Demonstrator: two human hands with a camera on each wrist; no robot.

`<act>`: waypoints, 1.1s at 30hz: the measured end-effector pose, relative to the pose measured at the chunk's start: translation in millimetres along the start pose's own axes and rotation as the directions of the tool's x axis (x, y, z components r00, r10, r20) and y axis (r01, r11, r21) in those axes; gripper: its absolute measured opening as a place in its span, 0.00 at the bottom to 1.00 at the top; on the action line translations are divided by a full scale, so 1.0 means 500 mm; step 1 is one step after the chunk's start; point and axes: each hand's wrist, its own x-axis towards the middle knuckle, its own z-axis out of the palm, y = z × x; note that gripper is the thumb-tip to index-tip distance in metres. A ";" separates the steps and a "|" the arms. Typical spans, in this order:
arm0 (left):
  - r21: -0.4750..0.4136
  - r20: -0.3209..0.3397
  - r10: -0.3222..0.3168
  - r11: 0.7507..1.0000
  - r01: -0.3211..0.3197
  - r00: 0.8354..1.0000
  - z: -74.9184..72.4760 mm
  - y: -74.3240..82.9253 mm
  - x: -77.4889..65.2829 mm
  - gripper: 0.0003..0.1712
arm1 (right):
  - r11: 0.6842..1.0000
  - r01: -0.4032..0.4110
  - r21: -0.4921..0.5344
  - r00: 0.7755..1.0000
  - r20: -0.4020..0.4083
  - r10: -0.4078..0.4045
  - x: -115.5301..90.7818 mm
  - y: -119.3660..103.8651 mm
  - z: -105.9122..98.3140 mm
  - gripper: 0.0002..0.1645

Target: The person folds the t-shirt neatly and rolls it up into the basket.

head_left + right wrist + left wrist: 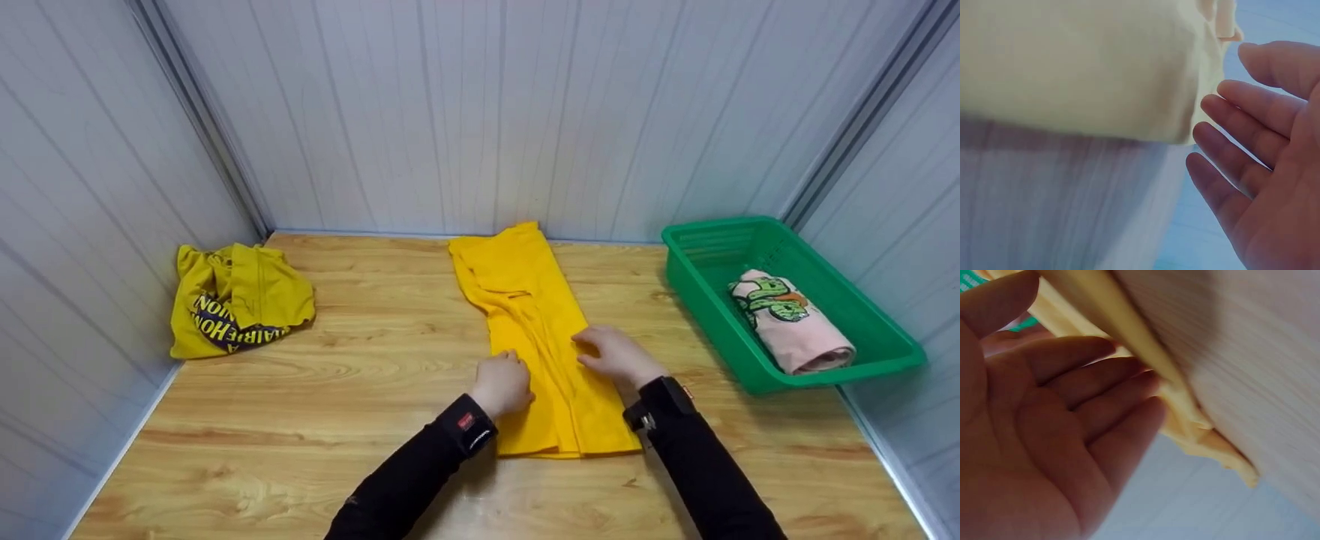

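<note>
A bright yellow garment (525,300) lies lengthwise on the wooden table, folded into a long strip with creases down its middle. My left hand (501,384) is at the strip's left side; in the left wrist view its fingers (1112,402) are loosely extended and meet the yellow cloth (1185,410). On the other side, my right hand (616,355) is over the right edge. The right wrist view has that hand's fingers (1235,143) spread and relaxed beside the cloth (1089,67), holding nothing. Whether the right fingertips touch the fabric, I cannot tell.
At the right stands a green plastic basket (709,315) with a rolled pink garment (802,334) bearing a green print inside. A crumpled mustard-yellow garment (270,289) with dark lettering lies at the far left. Pale panel walls (480,120) enclose the table (360,397) at the back and sides.
</note>
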 end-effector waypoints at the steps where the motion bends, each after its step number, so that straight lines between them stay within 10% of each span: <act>1: 0.006 0.003 -0.006 1.000 0.005 1.000 -0.001 0.003 -0.004 0.31 | 1.000 0.000 -0.006 1.000 0.002 0.000 0.002 0.002 0.002 0.23; 33: -0.004 -0.058 0.039 0.999 -0.040 0.998 0.000 -0.016 0.002 0.24 | 0.998 0.021 -0.067 1.000 -0.011 -0.022 -0.023 0.007 0.004 0.16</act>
